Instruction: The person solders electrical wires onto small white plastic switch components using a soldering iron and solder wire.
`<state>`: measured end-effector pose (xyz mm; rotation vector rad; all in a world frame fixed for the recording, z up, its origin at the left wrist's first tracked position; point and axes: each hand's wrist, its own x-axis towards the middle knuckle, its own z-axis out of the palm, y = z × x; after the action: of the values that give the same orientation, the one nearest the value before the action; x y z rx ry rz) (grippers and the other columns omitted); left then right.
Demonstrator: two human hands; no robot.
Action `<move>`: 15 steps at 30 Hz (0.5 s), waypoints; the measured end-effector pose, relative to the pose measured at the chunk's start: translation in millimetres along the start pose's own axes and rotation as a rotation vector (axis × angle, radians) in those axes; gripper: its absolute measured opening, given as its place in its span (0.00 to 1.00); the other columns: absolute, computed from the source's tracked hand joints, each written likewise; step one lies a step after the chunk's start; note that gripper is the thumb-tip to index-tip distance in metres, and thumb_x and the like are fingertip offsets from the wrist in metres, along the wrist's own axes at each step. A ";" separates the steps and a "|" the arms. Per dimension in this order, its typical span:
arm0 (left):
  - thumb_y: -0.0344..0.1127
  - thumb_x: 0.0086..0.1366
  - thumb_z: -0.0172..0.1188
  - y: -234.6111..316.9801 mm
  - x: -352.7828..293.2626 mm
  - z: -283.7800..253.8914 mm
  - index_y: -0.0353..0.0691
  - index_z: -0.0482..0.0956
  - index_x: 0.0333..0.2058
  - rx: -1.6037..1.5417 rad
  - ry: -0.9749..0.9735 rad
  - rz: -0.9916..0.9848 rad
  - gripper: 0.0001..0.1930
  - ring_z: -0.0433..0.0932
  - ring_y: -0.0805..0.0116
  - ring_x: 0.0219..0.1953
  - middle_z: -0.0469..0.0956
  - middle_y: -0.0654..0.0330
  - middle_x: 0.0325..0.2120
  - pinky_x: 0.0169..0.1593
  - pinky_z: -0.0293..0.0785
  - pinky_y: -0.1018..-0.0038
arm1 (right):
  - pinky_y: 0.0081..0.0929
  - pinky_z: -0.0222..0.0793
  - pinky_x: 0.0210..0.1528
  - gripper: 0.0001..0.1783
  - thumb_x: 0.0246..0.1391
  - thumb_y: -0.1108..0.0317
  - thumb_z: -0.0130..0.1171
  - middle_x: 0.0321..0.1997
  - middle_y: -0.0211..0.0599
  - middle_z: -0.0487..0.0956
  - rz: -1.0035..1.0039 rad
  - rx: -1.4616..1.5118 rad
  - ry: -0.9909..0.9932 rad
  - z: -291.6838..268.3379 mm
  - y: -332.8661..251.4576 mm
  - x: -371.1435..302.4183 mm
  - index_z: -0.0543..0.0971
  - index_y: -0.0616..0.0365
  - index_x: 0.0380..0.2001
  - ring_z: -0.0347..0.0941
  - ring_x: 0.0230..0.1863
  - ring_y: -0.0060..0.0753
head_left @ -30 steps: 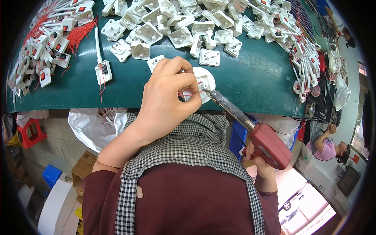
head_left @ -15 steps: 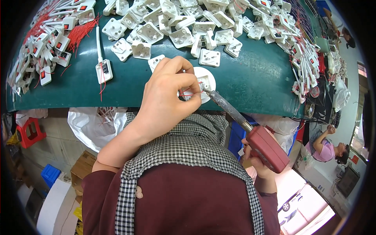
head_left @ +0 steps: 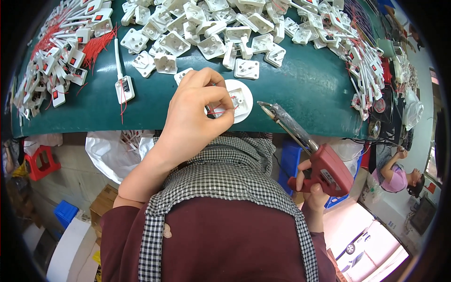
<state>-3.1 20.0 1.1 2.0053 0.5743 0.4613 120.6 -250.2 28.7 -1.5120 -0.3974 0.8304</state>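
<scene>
My left hand reaches over a white plastic plug housing that sits on a round white base by the bench's near edge. Thumb and forefinger are pinched together on thin red wires, whose ends run into the housing; the fingers partly cover it. In my right hand is a red soldering gun, gripped by its handle. Its dark barrel points up and left, and the tip stands apart from the housing, to its right.
Many white plug shells are heaped at the back of the green bench. White switch pieces with red wires are piled left and right; a single one lies nearer. A white bag hangs below. Another person is at far right.
The soldering gun has drawn back right, its tip leaving the housing, and its body has turned in my right hand. My left hand keeps its pinch at the wires.
</scene>
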 end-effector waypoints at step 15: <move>0.25 0.44 0.61 -1.7 0.2 2.3 0.38 0.76 0.20 -0.035 0.035 0.035 0.03 0.67 0.64 0.34 0.71 0.62 0.29 0.37 0.65 0.72 | 0.24 0.76 0.35 0.16 0.35 0.71 0.66 0.40 0.41 0.81 -0.183 -0.789 -0.091 -19.2 4.2 6.3 0.82 0.57 0.34 0.80 0.35 0.38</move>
<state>-2.2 19.2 -1.5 1.9803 0.5498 0.5251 137.4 -260.1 21.7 -2.1177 -0.9971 0.6200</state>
